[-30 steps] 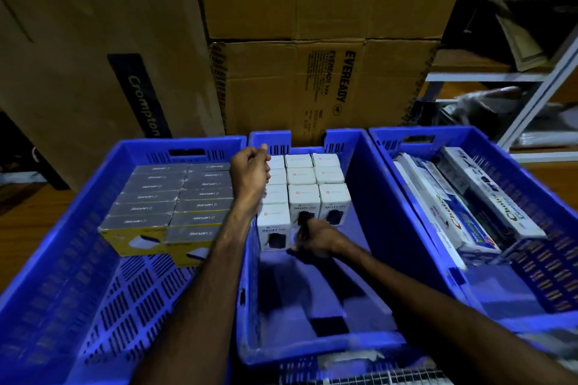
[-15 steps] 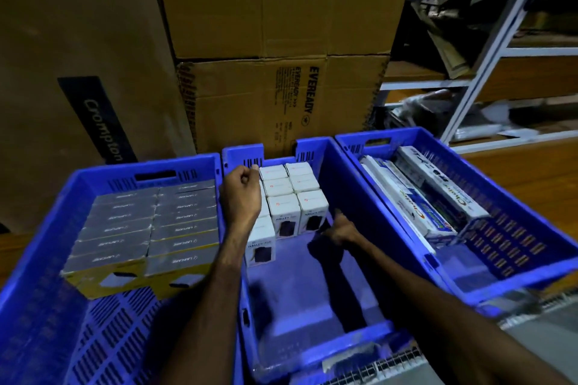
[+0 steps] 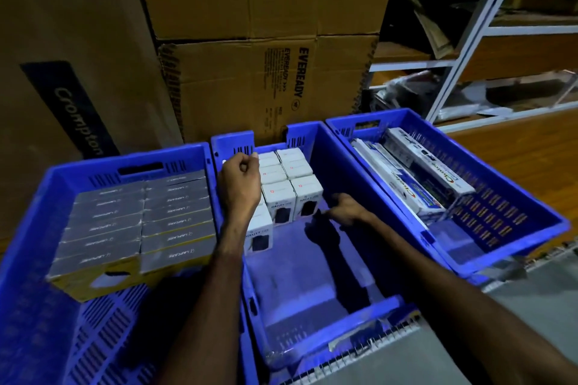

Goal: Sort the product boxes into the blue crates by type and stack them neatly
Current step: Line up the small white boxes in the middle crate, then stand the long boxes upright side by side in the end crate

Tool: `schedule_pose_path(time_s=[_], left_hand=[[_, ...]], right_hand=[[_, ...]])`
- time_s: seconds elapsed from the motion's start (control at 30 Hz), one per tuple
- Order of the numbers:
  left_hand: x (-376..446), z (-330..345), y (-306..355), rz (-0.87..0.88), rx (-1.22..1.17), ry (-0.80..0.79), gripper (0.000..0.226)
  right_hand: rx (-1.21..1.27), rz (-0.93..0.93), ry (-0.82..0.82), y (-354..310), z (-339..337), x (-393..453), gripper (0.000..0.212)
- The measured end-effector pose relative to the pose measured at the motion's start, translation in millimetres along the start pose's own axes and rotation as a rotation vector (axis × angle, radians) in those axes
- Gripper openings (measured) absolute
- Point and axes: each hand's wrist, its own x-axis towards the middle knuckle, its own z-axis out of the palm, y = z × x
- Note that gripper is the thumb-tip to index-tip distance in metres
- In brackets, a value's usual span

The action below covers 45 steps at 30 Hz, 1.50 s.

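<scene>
Three blue crates stand side by side. The left crate (image 3: 28, 259) holds two rows of flat grey-topped boxes with yellow sides (image 3: 131, 222). The middle crate (image 3: 337, 184) has small white boxes (image 3: 292, 166) stacked in rows at its far end. Long white toothpaste boxes (image 3: 416, 166) lie in the right crate (image 3: 531, 212). My left hand (image 3: 239, 178) is a closed fist resting over the left column of white boxes, by the crate's left wall. My right hand (image 3: 344, 211) is low in the middle crate, its fingertips at the front of the nearest right white box (image 3: 308, 200), holding nothing.
Large brown cardboard cartons (image 3: 250, 87) are stacked right behind the crates. A white metal shelf rack (image 3: 463, 50) with dark items stands at the back right. The near half of the middle crate's floor (image 3: 312, 284) is bare. A grey surface (image 3: 516, 297) lies at the right front.
My right hand has slid right, from the middle column's front box to the right column's front box. My left fist has stayed on the left column. The view has shifted right.
</scene>
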Motion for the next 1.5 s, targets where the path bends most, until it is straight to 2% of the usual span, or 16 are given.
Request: schedule_pose_path(time_s=[0.03,0.13,0.23,0.3,0.47,0.6,0.7,0.87,0.97,1.1,1.2,1.33,1.4,1.5], left_hand=[[0.5,1.0,-1.0,0.008,0.015,-0.018,0.040],[-1.8,7.2,-0.9,0.032,0.029,-0.133,0.034],[-11.5,16.3,11.4,0.065,0.048,-0.275,0.026],[-22.9,23.5,25.7,0.133,0.072,-0.349,0.024],[-65.6,40.8,67.3,0.289,0.077,-0.518,0.018],[-108.5,65.9,80.9,0.309,0.046,-0.670,0.019],[-136.6,94.0,86.4,0.374,0.176,-0.745,0.024],[-170.8,161.3,111.5,0.412,0.221,-0.675,0.015],[-187.6,203.1,118.0,0.360,0.171,-0.591,0.017],[-197.9,239.2,114.9,0.280,0.158,-0.520,0.012],[-195.4,252.5,114.1,0.248,0.192,-0.458,0.012],[-192.1,255.2,113.3,0.128,0.103,-0.298,0.018],[-192.7,255.1,114.1,0.083,0.052,-0.247,0.022],[-192.4,256.1,114.6,0.050,0.018,-0.223,0.022]], right_hand=[[0.003,-0.048,-0.015,-2.2,-6.3,-9.8,0.023],[0.111,-0.215,-0.011,-2.6,-26.6,-46.0,0.042],[0.276,-0.311,-0.047,4.5,-50.3,-87.9,0.034],[0.341,-0.333,-0.053,15.0,-66.0,-110.4,0.032],[0.438,-0.320,0.056,53.6,-113.5,-140.8,0.023],[0.444,-0.334,0.128,96.1,-155.4,-141.3,0.020],[0.371,-0.355,0.123,135.6,-188.6,-128.6,0.022],[0.143,-0.410,0.164,195.3,-241.8,-88.5,0.021],[-0.071,-0.427,0.132,208.7,-256.2,-58.7,0.031],[-0.448,-0.529,-0.036,196.8,-245.1,-25.0,0.064],[-0.670,-0.540,-0.065,184.9,-225.0,-6.0,0.095],[-0.895,-0.500,-0.064,179.4,-198.2,11.8,0.131],[-0.931,-0.481,-0.055,178.5,-189.2,18.6,0.139],[-0.958,-0.519,0.009,173.6,-185.9,21.5,0.139]])
